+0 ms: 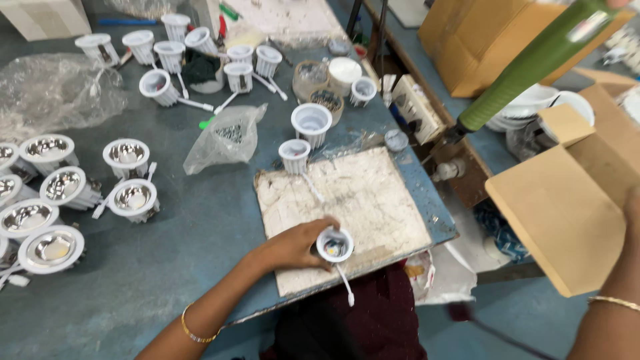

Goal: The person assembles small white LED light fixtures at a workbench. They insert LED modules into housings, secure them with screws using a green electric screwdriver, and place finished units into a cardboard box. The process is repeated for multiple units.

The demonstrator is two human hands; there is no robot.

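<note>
1. One small white lamp housing [335,245] is sitting in the left hand [297,247], low in the middle of the frame, over the near edge of a scuffed white board [373,200] on the desk [200,227]. The fingers are clamped round its ribbed side.
2. Its open mouth is facing up toward the camera, so its long axis is running roughly upright; a yellowish chip is showing inside, and a white lead is trailing down toward the bottom of the frame.
3. At the left edge, a cluster of finished-looking lamps with shiny reflectors [130,155] is lying ready, which suggests a good share is done.
4. Across the upper middle, many bare white housings [311,122] are waiting, so I judge plenty is left.
5. The right hand [617,3] is barely showing at the top right corner, gripping a green power screwdriver [533,63] that is slanting down-left; I cannot tell how its fingers are lying.
</note>
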